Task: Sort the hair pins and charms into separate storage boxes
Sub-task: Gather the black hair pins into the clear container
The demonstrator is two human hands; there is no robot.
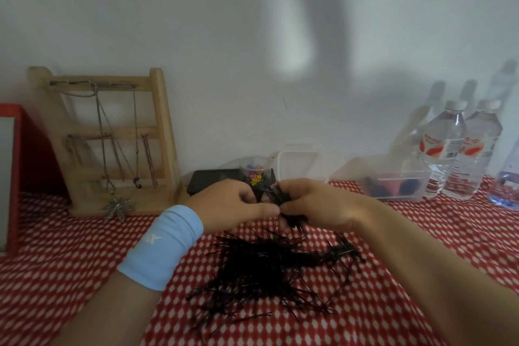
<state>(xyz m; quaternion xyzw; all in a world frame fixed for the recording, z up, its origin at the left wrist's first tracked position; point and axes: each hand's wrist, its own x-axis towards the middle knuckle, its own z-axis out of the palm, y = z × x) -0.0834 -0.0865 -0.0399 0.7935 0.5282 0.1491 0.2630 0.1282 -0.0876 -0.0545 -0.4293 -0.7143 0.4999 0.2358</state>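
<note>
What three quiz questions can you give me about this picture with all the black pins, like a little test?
1. True or false: the wooden rack of hanging necklaces stands to the right of the clear plastic water bottles.
2. Which wrist wears the light blue cloth wristband? A) left B) right
3. What does the right hand grip above the loose pile of black metal hair pins on the red-and-white patterned cloth?

Key: 1 false, the rack stands to their left. 2 A. 3 a bunch of black hair pins.
</note>
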